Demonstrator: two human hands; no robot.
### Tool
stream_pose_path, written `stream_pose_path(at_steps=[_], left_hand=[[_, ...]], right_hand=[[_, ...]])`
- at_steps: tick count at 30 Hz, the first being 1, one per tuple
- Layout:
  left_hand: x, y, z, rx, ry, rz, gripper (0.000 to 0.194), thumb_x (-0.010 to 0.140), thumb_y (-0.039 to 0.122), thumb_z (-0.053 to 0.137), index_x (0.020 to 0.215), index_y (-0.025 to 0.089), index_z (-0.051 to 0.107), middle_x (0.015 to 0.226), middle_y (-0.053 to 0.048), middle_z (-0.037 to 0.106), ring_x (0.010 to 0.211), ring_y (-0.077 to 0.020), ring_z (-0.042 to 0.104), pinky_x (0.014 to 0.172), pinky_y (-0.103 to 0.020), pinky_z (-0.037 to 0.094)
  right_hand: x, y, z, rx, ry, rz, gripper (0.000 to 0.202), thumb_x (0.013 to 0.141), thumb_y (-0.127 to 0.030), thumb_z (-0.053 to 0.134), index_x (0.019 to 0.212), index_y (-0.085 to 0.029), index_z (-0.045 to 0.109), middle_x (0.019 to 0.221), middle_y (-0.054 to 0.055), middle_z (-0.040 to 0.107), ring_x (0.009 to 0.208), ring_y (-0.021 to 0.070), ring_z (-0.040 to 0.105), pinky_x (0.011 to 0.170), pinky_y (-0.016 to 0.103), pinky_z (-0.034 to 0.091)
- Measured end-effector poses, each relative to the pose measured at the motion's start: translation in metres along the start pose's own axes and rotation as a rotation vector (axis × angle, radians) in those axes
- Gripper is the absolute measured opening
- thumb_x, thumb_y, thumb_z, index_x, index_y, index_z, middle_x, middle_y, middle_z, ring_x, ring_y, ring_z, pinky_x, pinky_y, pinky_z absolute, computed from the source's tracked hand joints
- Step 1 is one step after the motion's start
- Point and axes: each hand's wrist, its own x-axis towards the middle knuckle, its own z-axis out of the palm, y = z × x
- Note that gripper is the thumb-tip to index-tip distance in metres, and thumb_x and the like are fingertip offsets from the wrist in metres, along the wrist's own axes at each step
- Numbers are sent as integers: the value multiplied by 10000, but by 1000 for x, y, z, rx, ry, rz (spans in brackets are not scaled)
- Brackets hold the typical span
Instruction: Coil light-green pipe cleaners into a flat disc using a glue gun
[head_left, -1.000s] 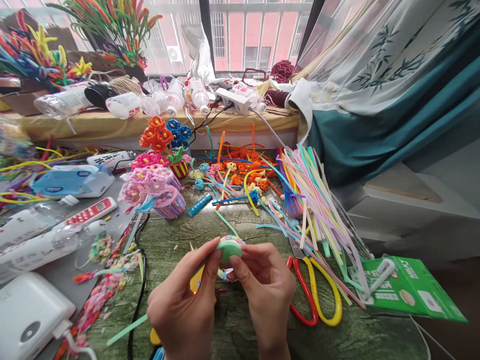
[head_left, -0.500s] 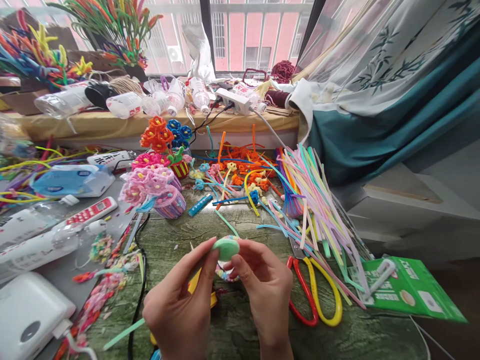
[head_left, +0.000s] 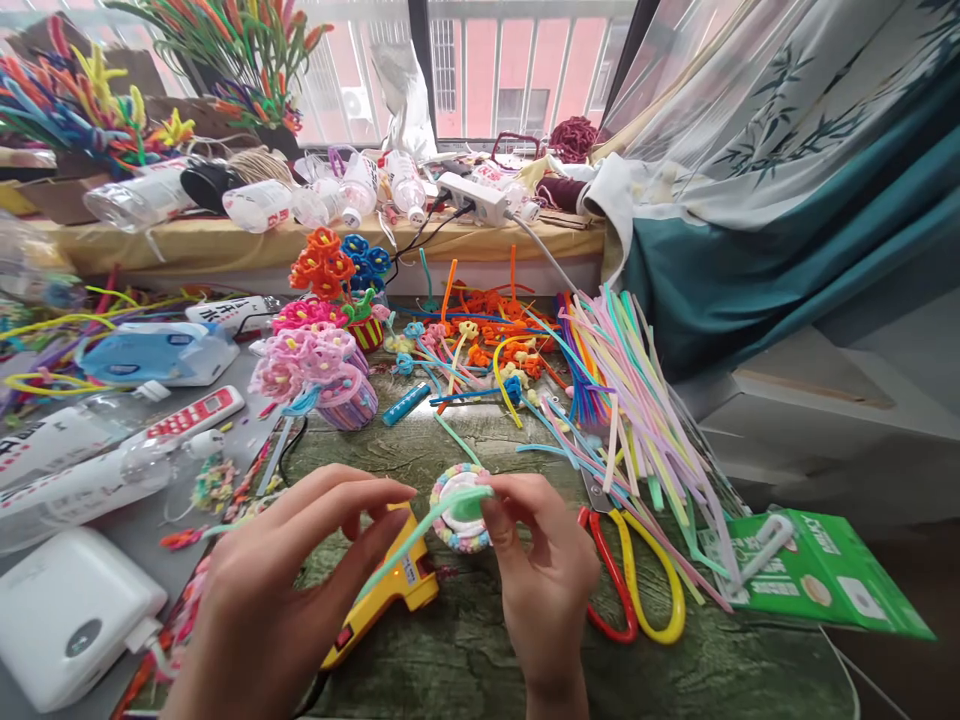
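Note:
My right hand (head_left: 540,560) pinches a mint-green pipe cleaner (head_left: 471,500) by its wound, flattened end. From there its straight tail runs down to the left, passing by my left hand (head_left: 292,580). My left hand is open, thumb and fingers apart, close beside that tail. Partly hidden behind the coil is a round pastel piece (head_left: 442,475) with a multicoloured rim and white middle. A yellow glue gun (head_left: 414,588) lies under and beside my left hand, its handle partly covered.
Red-and-yellow-handled scissors (head_left: 654,590) lie right of my right hand, near a bundle of pastel pipe cleaners (head_left: 637,390) and a green packet (head_left: 832,570). Fuzzy flower pots (head_left: 349,400) stand behind. Bottles, a wipes pack (head_left: 157,352) and a white power bank (head_left: 75,620) crowd the left.
My left hand has let go of the green coil and moved left, opening. My right hand keeps the coil, now tilted, with its tail showing. The round piece and glue gun are more exposed.

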Motion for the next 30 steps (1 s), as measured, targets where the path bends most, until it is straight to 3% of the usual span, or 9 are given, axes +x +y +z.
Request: stream_pose_path(at_steps=[6, 14, 20, 24, 30], left_hand=[[21, 18, 0, -53, -23, 161, 98, 961, 176, 608, 885, 227, 642, 783, 50, 691, 652, -68, 662, 632, -126, 489], [31, 13, -3, -5, -92, 265, 87, 985, 177, 585, 963, 219, 657, 899, 2, 699, 796, -132, 658, 733, -223, 496], [33, 8, -2, -61, -157, 225, 98, 997, 211, 585, 925, 238, 647, 868, 20, 685, 769, -129, 649, 712, -221, 477], [36, 6, -3, -101, -189, 171, 96, 995, 238, 593, 919, 245, 650, 879, 24, 691, 773, -125, 658, 716, -211, 474], [34, -1, 0, -143, -223, 87, 64, 974, 278, 628, 924, 263, 666, 854, 50, 723, 747, -109, 685, 695, -175, 482]], right_hand=[[-1, -11, -2, -89, 23, -216, 293, 951, -42, 622, 1083, -279, 732, 945, -8, 740, 842, 153, 690, 770, 242, 545], [-3, -12, -2, -93, 37, -249, 306, 950, -49, 634, 1099, -292, 745, 947, 8, 753, 832, 185, 713, 731, 285, 564], [-1, -11, -3, -109, 40, -272, 276, 950, -69, 645, 1092, -282, 748, 934, 12, 745, 823, 182, 712, 732, 284, 574], [-4, -9, -4, -88, 44, -223, 283, 939, -60, 652, 1093, -279, 744, 965, 14, 746, 860, 184, 709, 763, 290, 579], [-8, -7, -4, -24, 109, -32, 241, 943, -101, 642, 1058, -281, 755, 954, 17, 755, 833, 193, 727, 715, 297, 609]])
